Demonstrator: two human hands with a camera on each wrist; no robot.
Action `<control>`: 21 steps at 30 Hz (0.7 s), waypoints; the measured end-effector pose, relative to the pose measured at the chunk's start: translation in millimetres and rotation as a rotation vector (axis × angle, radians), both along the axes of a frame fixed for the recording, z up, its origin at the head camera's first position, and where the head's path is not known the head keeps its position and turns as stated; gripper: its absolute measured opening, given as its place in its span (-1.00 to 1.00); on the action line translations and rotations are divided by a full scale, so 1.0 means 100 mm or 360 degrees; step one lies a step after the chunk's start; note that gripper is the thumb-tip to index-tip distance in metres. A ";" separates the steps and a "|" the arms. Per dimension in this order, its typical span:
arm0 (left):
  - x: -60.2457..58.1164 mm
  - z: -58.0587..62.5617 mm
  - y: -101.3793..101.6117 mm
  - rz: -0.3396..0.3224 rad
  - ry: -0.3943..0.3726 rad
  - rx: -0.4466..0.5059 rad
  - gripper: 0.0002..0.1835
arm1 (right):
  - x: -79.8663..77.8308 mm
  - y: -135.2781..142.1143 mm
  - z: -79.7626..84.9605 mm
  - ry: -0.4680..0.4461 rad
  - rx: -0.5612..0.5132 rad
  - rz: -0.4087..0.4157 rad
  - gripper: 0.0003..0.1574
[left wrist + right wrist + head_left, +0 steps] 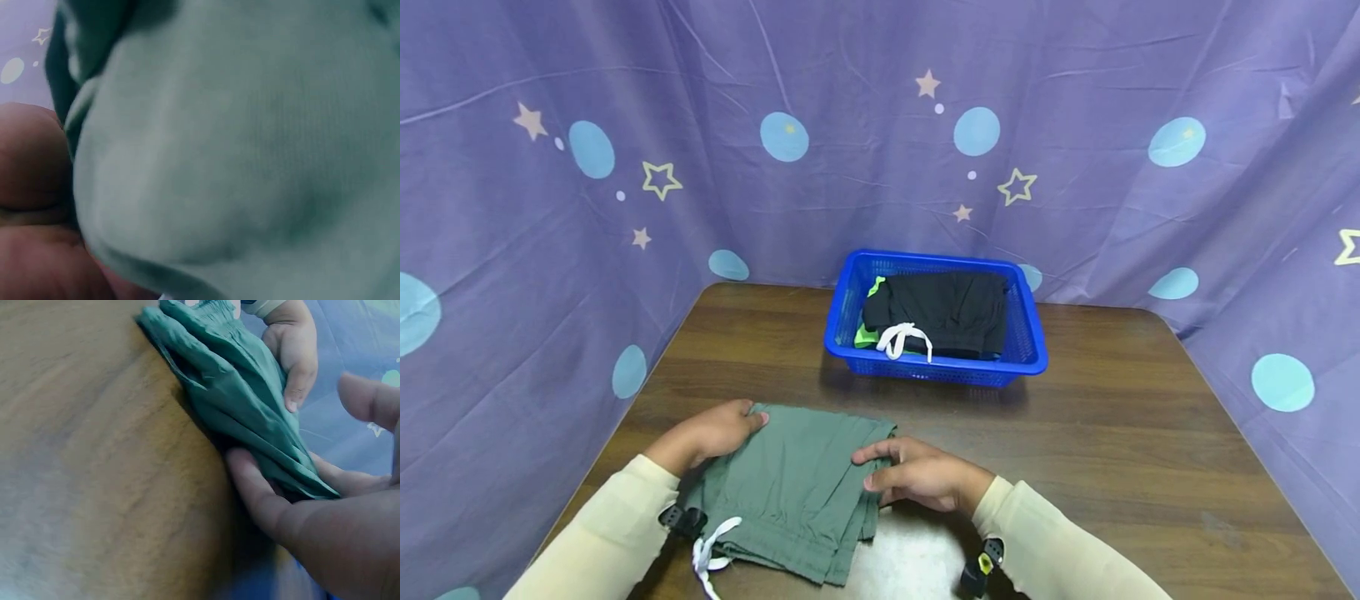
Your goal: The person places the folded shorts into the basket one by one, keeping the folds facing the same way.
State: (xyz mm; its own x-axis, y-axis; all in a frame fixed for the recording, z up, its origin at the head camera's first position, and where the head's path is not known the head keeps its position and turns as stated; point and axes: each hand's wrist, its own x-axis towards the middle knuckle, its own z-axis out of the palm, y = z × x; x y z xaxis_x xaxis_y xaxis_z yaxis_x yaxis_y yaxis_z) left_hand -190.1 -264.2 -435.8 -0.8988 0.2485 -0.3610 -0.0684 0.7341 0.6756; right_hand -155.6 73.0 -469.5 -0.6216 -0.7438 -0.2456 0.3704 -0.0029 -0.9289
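Folded green shorts (805,479) with a gathered waistband and a white drawstring (703,550) lie at the front left of the table. At their far left corner, my left hand (711,435) pinches the cloth, thumb on top and fingers mostly hidden beneath. My right hand (928,477) is at the right edge; the right wrist view shows its fingers on both sides of the fabric (250,412), holding the edge. Green cloth (237,137) fills most of the left wrist view, blurred and close.
Behind the shorts stands a blue plastic basket (940,365) holding folded black shorts (951,312) with a white drawstring, and bright green cloth (865,337) partly under them. The brown wooden table (1105,433) is bordered by purple patterned curtains (865,208) at the back and sides.
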 end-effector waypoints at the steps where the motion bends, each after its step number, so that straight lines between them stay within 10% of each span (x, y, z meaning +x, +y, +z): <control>1: 0.00 0.00 0.00 0.0005 -0.0003 0.0013 -0.36 | 0.00 0.00 -0.01 0.0010 -0.0006 -0.0037 -0.32; 14: 0.01 -0.03 0.00 -0.0004 -0.0113 0.0362 -0.18 | 0.02 -0.14 -0.15 -0.0080 -0.0102 -0.0782 -0.03; 21: 0.03 -0.04 0.00 -0.0037 -0.0055 0.0341 -0.18 | 0.02 -0.16 -0.19 -0.0010 -0.0007 -0.0780 -0.52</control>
State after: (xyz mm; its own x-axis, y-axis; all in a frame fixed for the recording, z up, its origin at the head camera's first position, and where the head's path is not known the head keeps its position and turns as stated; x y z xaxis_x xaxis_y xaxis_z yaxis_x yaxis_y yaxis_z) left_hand -187.5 -264.4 -439.6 -0.8799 0.3435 -0.3284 -0.0791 0.5756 0.8139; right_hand -153.4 56.5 -488.7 -0.8974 -0.3651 -0.2479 0.3300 -0.1822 -0.9262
